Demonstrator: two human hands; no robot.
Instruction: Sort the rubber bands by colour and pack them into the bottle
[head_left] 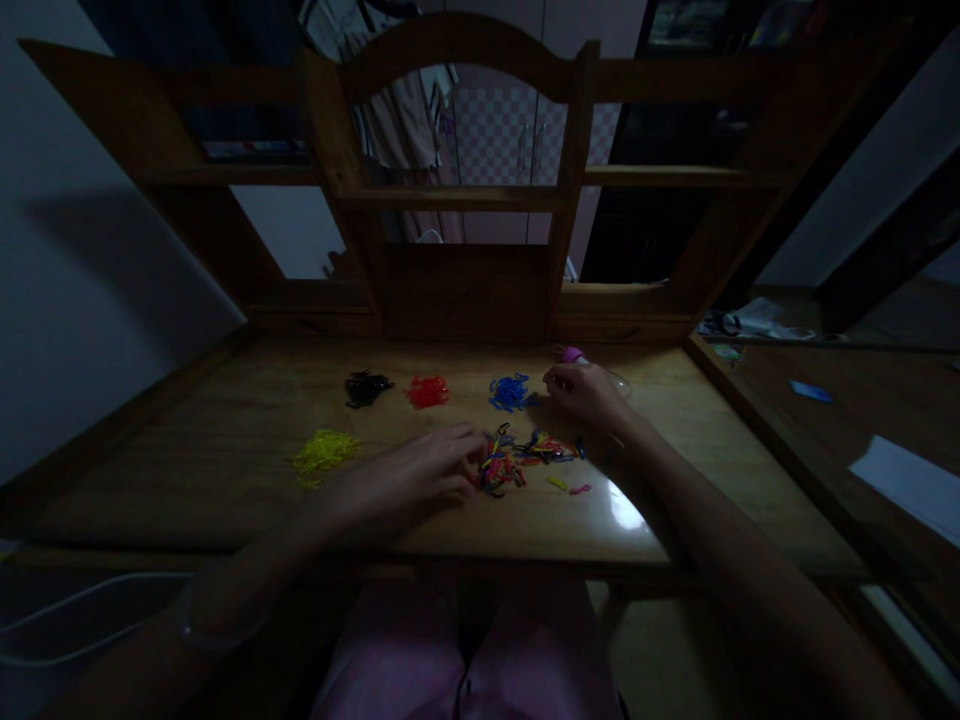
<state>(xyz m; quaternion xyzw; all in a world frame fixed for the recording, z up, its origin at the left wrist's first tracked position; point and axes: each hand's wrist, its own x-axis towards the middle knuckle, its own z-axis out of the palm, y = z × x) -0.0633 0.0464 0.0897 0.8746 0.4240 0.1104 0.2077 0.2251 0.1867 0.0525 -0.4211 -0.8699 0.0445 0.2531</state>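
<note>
My left hand (pixel 439 465), slightly blurred, reaches to the left edge of a mixed pile of small coloured looped pieces (pixel 501 465). Its fingers and thumb are apart, with nothing visible held. My right hand (pixel 589 392) is closed, fingertips pinched together, just right of a blue pile (pixel 509 392); whatever is between them is hidden. Behind that hand lies a clear bottle (pixel 619 384) with a pink cap (pixel 574 355), partly covered. Sorted by colour, a black pile (pixel 367 388), a red pile (pixel 427 391) and a yellow pile (pixel 324 455) lie to the left.
A yellow piece (pixel 557 483) and a pink piece (pixel 580 490) lie apart near the mixed pile. The wooden desk (pixel 225 420) has a shelf frame (pixel 450 200) along its back. Papers (pixel 911 485) lie on a surface at right.
</note>
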